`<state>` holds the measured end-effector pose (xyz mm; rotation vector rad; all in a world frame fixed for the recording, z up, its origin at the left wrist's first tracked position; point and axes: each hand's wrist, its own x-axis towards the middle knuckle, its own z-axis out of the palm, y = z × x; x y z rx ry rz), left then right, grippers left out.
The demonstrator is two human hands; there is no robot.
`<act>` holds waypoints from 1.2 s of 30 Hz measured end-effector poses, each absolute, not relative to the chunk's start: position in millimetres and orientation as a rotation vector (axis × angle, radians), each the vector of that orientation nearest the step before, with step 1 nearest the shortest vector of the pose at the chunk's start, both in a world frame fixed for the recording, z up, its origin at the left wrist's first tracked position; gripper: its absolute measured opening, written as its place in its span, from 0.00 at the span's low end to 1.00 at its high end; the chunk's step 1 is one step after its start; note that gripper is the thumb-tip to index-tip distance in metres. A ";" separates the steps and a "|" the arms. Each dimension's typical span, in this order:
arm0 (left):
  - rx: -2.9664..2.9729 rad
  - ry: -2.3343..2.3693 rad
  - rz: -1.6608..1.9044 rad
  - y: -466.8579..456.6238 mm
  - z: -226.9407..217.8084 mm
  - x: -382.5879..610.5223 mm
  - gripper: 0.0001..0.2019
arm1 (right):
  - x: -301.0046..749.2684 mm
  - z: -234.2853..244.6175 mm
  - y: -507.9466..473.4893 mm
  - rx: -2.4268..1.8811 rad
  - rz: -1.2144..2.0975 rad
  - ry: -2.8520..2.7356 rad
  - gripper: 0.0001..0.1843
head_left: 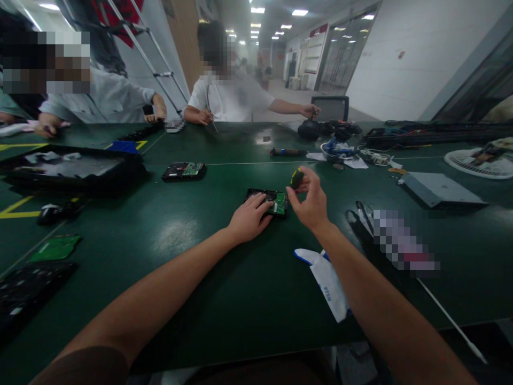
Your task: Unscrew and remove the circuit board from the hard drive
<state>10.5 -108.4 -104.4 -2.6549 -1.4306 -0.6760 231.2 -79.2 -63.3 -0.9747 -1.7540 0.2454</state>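
My left hand [249, 218] lies over a hard drive [279, 205], its fingers stretched across the black casing and part of the green circuit board. The drive rests flat on the table with its board side up. Just right of it, my right hand [312, 200] pinches the green and yellow handle of a screwdriver [296, 178] between thumb and fingers. The screwdriver's shaft and tip cannot be made out. A second hard drive [184, 171] sits farther back to the left, away from both hands.
A white and blue glove [328, 278] lies near my right forearm. To the left are a black tray [72, 166], a green circuit board [56, 248] and a black drive part [30, 291]. A silver box [443, 190] stands right. Co-workers sit across the green table [192, 310].
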 end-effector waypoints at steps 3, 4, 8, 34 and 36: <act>-2.650 -1.429 -0.671 -108.1 -105.0 10.4 0.23 | 230.6 -63.8 -80.3 -0.979 0.240 -1.744 0.35; -2.650 -1.428 -0.669 -107.9 -105.2 10.3 0.23 | 230.3 -63.8 -80.7 -0.982 0.241 -1.743 0.35; -2.653 -1.425 -0.659 -107.9 -105.4 10.2 0.23 | 229.4 -63.7 -82.0 -0.978 0.243 -1.738 0.38; -2.644 -1.424 -0.648 -109.6 -103.6 10.7 0.23 | 230.3 -78.1 -71.2 -0.892 0.303 -1.742 0.39; -2.646 -1.423 -0.655 -109.5 -104.0 10.4 0.23 | 230.2 -78.5 -71.0 -0.896 0.286 -1.728 0.40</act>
